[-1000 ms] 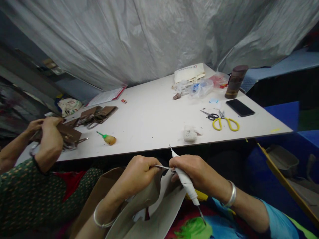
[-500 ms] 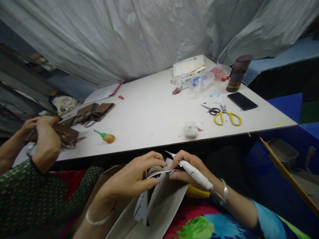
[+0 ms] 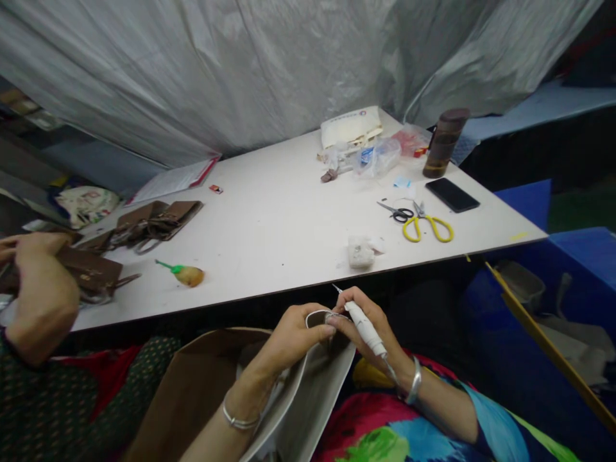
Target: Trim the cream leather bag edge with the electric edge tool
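Note:
My left hand (image 3: 301, 333) pinches the top edge of a pale, bag-like piece (image 3: 317, 378) over my lap, thumb and fingers closed on its curled rim. In my right hand (image 3: 370, 321) lies a slim pointed tool (image 3: 366, 330) with a white-wrapped handle; its thin tip points up and away from me. The right fingers also meet the pale edge beside my left thumb. Beneath my left forearm stands a large brown open-topped container (image 3: 192, 385), its contents mostly hidden.
On the white table (image 3: 250, 244) are yellow-handled scissors (image 3: 428, 228), black scissors (image 3: 399, 213), a phone (image 3: 452, 194), a bottle (image 3: 445, 144), a white lump (image 3: 360, 252) and a green-tipped squeeze bottle (image 3: 185, 274). At left, a co-worker's arm (image 3: 45, 289) reaches over brown bags (image 3: 91, 273).
My left hand has moved right and closed on the pale edge, close against my right fingers. The pointed tool stays in my right hand. The view has shifted slightly.

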Demonstrator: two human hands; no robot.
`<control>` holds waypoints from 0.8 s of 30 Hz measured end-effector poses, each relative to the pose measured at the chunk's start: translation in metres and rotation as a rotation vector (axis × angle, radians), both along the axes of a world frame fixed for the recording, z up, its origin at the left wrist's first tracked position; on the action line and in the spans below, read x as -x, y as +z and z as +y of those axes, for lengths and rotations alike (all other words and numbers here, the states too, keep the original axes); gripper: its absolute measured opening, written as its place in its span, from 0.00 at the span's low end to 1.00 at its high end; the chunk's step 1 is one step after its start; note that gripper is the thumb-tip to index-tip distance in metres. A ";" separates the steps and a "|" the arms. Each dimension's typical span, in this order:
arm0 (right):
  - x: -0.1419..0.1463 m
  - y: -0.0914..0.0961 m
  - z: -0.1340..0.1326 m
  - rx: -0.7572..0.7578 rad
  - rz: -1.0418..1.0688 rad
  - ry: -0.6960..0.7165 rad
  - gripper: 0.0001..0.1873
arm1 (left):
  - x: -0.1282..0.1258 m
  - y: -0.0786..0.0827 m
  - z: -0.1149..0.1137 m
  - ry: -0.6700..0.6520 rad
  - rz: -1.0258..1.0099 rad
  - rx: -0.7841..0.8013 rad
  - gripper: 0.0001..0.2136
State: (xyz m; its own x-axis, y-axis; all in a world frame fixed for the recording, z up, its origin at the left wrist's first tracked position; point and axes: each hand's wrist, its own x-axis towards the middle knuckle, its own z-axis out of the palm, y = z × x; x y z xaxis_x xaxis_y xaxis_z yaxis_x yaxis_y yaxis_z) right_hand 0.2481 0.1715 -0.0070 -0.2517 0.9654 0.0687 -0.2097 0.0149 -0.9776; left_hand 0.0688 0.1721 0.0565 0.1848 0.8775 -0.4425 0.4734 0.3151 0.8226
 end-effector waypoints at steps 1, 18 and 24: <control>0.001 -0.002 0.000 0.010 0.005 -0.001 0.16 | -0.002 -0.005 -0.002 0.045 -0.022 -0.019 0.14; -0.076 -0.037 0.060 0.050 -0.190 -0.450 0.21 | 0.014 -0.034 0.038 0.433 -0.421 0.204 0.18; -0.075 -0.037 0.084 -0.022 -0.323 -0.459 0.19 | -0.052 -0.074 0.034 0.243 -0.144 0.107 0.10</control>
State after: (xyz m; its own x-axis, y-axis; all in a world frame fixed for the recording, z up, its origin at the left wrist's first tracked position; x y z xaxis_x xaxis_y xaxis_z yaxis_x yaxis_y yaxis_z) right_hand 0.3226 0.2559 -0.0442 0.1823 0.9801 0.0789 0.1328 0.0550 -0.9896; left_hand 0.1206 0.2061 -0.0172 0.0422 0.8534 -0.5195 0.2546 0.4936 0.8316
